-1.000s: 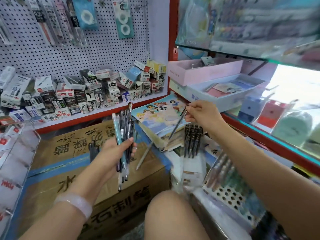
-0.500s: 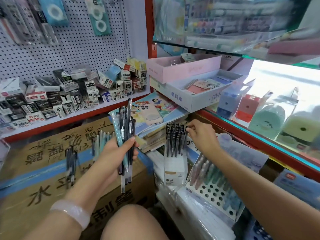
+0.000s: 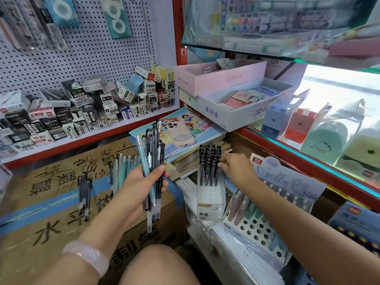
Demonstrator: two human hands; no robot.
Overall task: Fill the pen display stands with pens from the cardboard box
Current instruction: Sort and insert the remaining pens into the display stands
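Pens (image 3: 152,161) are gripped as an upright bundle in the left hand (image 3: 141,186), fingers curled round them, at centre frame above the cardboard box (image 3: 51,202). At 3 o'clock from the bundle, a black pen (image 3: 218,167) at the edge of the white display stand (image 3: 209,194) is pinched by the right hand (image 3: 236,167). At 5 o'clock, a perforated stand (image 3: 255,229) with pastel pens is seen. Loose pens (image 3: 85,194) lie on the box at 9 o'clock.

Two hands were in view: the left hand (image 3: 141,182) and the right hand (image 3: 236,167). Two pen stands stood side by side, a white stand (image 3: 209,194) and a holed stand (image 3: 259,229). One phone (image 3: 181,132) lay on the books. One cardboard box (image 3: 51,202) was visible.
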